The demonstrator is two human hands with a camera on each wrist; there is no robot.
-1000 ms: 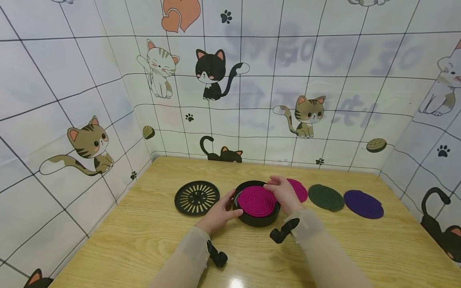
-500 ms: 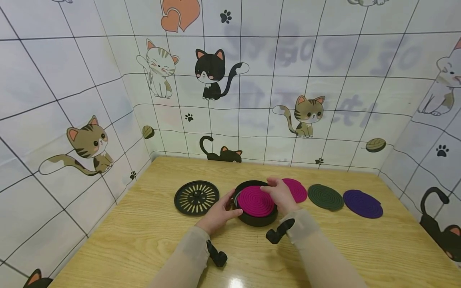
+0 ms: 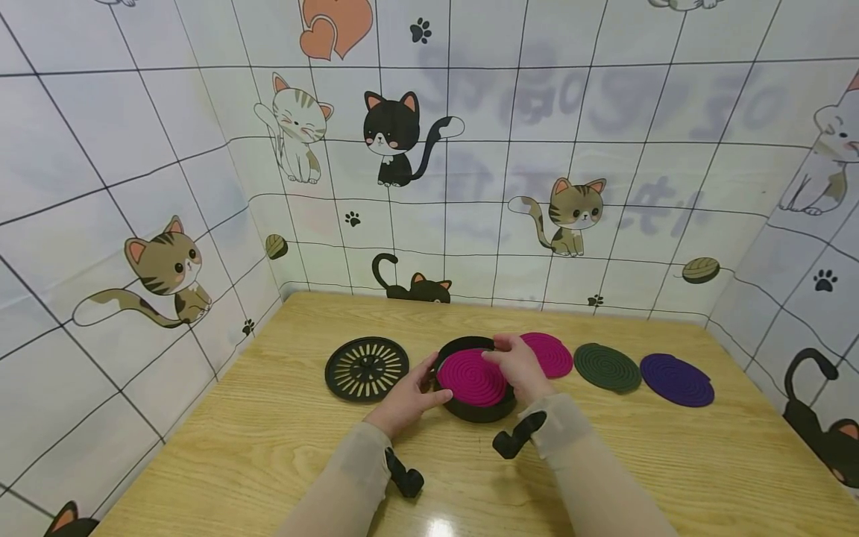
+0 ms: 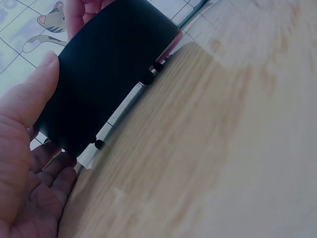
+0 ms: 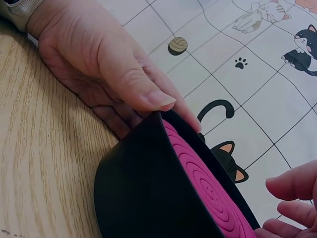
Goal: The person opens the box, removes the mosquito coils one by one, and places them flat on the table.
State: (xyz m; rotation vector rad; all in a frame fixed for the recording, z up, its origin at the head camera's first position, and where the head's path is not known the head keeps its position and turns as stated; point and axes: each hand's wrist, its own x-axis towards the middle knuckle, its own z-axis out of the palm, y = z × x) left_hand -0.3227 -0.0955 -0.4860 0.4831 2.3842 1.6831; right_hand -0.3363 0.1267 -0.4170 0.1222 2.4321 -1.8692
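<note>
A pink spiral mosquito coil (image 3: 472, 377) lies inside a round black mosquito coil holder (image 3: 478, 413) at the table's middle. My left hand (image 3: 407, 397) grips the holder's left side; in the left wrist view its thumb (image 4: 39, 84) presses the black wall, with fingers curving round the lower edge. At the holder's right, my right hand (image 3: 523, 367) holds the rim. The right wrist view has that thumb (image 5: 143, 94) at the rim beside the coil, other fingers partly hidden behind the wall. Small feet show beneath the holder in the left wrist view.
Left of the holder lies a black slotted lid (image 3: 367, 369). To the right are another pink coil (image 3: 550, 356), partly covered by my right hand, a green coil (image 3: 608, 368) and a purple coil (image 3: 678, 380). A cat-patterned sheet (image 3: 470, 246) rises behind the wooden table (image 3: 268, 440).
My right hand has moved slightly left and down along the holder's rim. The pink coil inside has shifted a little left. My left hand has stayed in place.
</note>
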